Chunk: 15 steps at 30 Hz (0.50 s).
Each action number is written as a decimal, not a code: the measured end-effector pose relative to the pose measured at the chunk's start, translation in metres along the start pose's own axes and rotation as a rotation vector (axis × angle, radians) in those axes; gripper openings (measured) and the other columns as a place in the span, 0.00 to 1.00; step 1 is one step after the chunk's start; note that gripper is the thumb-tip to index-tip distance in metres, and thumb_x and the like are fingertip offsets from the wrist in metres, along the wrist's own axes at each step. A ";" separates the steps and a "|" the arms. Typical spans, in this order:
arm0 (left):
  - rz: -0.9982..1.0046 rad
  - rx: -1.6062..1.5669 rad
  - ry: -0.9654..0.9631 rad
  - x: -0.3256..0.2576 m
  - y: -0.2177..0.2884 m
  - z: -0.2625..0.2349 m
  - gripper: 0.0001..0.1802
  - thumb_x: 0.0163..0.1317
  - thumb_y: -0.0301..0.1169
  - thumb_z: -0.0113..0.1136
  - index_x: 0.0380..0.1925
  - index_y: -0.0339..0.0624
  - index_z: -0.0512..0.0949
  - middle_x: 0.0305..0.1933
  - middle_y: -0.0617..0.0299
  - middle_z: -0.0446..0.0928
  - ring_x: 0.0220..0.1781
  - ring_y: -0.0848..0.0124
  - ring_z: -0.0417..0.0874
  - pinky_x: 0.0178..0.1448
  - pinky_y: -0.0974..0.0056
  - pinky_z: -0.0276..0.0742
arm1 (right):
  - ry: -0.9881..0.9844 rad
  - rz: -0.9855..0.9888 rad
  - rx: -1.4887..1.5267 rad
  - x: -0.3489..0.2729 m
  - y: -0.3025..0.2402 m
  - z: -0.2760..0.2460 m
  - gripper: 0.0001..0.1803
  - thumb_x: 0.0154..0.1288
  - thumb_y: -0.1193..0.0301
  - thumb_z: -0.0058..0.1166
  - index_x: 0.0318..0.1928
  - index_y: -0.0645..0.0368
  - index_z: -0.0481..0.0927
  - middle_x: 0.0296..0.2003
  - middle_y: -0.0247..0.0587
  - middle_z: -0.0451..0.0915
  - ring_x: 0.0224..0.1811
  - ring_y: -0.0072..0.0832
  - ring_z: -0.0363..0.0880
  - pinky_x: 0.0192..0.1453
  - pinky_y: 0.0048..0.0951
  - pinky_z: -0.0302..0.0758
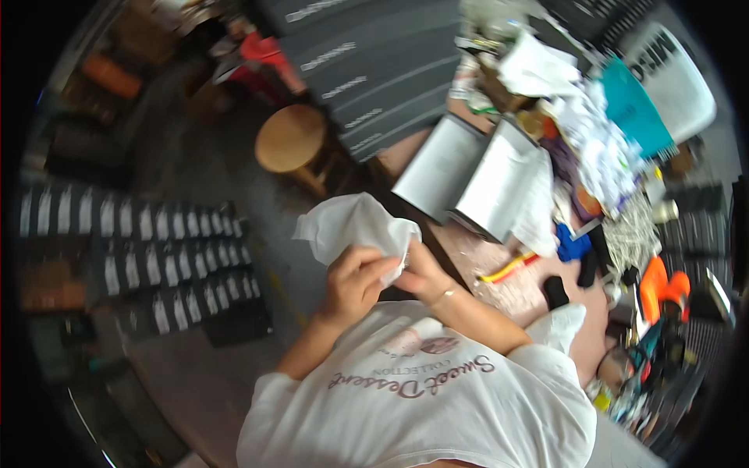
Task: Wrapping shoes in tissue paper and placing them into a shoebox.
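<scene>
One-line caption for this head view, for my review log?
Both hands, left hand and right hand, grip a white cloth above a cluttered table, with a round wooden stool nearby.

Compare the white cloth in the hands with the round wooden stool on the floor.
The white cloth is soft and crumpled; the wooden stool is rigid and round. The cloth is held up by the left hand and right hand; the stool stands untouched on the floor. Both sit left of the cluttered table.

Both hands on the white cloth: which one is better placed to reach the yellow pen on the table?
Right hand, probably. It grips the white cloth on the side nearest the table, and the yellow pen lies just to its right. The left hand is farther off.
</scene>
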<state>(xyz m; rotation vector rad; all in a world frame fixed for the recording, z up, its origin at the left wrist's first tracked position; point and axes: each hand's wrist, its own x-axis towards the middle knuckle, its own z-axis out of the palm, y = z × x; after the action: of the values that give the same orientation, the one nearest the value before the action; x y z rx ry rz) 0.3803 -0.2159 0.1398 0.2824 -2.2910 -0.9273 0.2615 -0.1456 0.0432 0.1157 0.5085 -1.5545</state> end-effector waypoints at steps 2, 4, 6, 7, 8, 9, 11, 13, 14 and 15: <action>0.136 -0.019 -0.053 0.004 0.011 0.016 0.20 0.41 0.15 0.59 0.38 0.44 0.82 0.32 0.62 0.73 0.32 0.64 0.77 0.34 0.62 0.75 | -0.116 -0.433 -0.073 0.002 0.010 0.009 0.20 0.69 0.65 0.44 0.59 0.57 0.68 0.54 0.44 0.72 0.57 0.32 0.71 0.60 0.31 0.71; 0.168 -0.114 -0.128 0.004 0.018 0.031 0.22 0.40 0.14 0.56 0.38 0.43 0.81 0.33 0.61 0.73 0.33 0.63 0.77 0.35 0.63 0.75 | -0.008 -0.439 -0.047 0.006 -0.003 0.006 0.21 0.69 0.64 0.44 0.60 0.57 0.66 0.55 0.44 0.71 0.57 0.32 0.70 0.60 0.31 0.70; 0.100 -0.246 -0.182 -0.007 0.017 0.040 0.23 0.39 0.13 0.54 0.37 0.42 0.81 0.34 0.59 0.74 0.35 0.63 0.78 0.36 0.63 0.75 | 0.031 -0.428 -0.048 0.001 -0.013 0.001 0.22 0.69 0.63 0.44 0.61 0.57 0.65 0.56 0.45 0.70 0.58 0.33 0.70 0.61 0.31 0.69; 0.031 -0.327 -0.201 -0.015 0.017 0.042 0.23 0.39 0.13 0.54 0.38 0.42 0.81 0.34 0.58 0.74 0.35 0.62 0.78 0.37 0.63 0.76 | 0.036 -0.417 -0.046 -0.006 -0.014 -0.001 0.23 0.69 0.62 0.44 0.61 0.56 0.65 0.56 0.45 0.70 0.58 0.33 0.70 0.61 0.31 0.68; -0.039 -0.407 -0.219 -0.019 0.018 0.045 0.22 0.39 0.14 0.55 0.38 0.42 0.81 0.35 0.58 0.74 0.36 0.62 0.78 0.37 0.63 0.76 | 0.038 -0.419 -0.051 -0.010 -0.013 -0.001 0.24 0.69 0.61 0.44 0.61 0.56 0.64 0.56 0.45 0.70 0.59 0.33 0.69 0.62 0.32 0.68; 0.040 -0.498 -0.416 -0.017 0.018 0.048 0.17 0.46 0.18 0.60 0.39 0.41 0.80 0.36 0.56 0.75 0.37 0.61 0.78 0.40 0.62 0.76 | 0.040 -0.446 -0.062 -0.006 -0.015 0.001 0.24 0.69 0.61 0.44 0.62 0.56 0.64 0.56 0.45 0.70 0.59 0.33 0.69 0.62 0.32 0.67; 0.184 -0.449 -0.594 -0.015 0.006 0.064 0.13 0.51 0.25 0.65 0.39 0.40 0.80 0.38 0.55 0.76 0.37 0.60 0.79 0.41 0.63 0.76 | 0.062 -0.527 -0.074 0.006 -0.016 0.001 0.25 0.68 0.59 0.43 0.63 0.55 0.62 0.57 0.46 0.69 0.59 0.33 0.68 0.63 0.32 0.66; 0.241 -0.490 -0.606 -0.005 0.000 0.056 0.20 0.53 0.32 0.66 0.47 0.41 0.76 0.46 0.55 0.74 0.43 0.61 0.77 0.46 0.62 0.75 | 0.099 -0.560 -0.066 0.010 -0.020 -0.002 0.27 0.68 0.58 0.43 0.63 0.55 0.61 0.58 0.46 0.68 0.60 0.33 0.68 0.63 0.32 0.65; 0.272 -0.497 -0.607 0.001 -0.004 0.052 0.24 0.54 0.35 0.66 0.51 0.41 0.74 0.49 0.55 0.73 0.47 0.61 0.76 0.48 0.61 0.74 | 0.103 -0.563 -0.056 0.012 -0.020 -0.004 0.27 0.68 0.57 0.43 0.64 0.55 0.61 0.58 0.46 0.68 0.60 0.33 0.68 0.64 0.33 0.65; 0.110 -0.484 -0.385 0.000 -0.008 0.044 0.29 0.55 0.38 0.65 0.55 0.42 0.69 0.53 0.56 0.70 0.51 0.61 0.74 0.51 0.59 0.72 | 0.107 -0.542 -0.041 0.006 -0.016 -0.004 0.28 0.68 0.57 0.43 0.64 0.54 0.60 0.58 0.46 0.68 0.61 0.33 0.67 0.64 0.33 0.65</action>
<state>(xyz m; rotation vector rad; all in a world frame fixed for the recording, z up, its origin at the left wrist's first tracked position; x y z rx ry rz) 0.3520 -0.1976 0.1103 -0.2488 -2.2887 -1.5395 0.2445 -0.1498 0.0415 0.0292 0.6946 -2.0719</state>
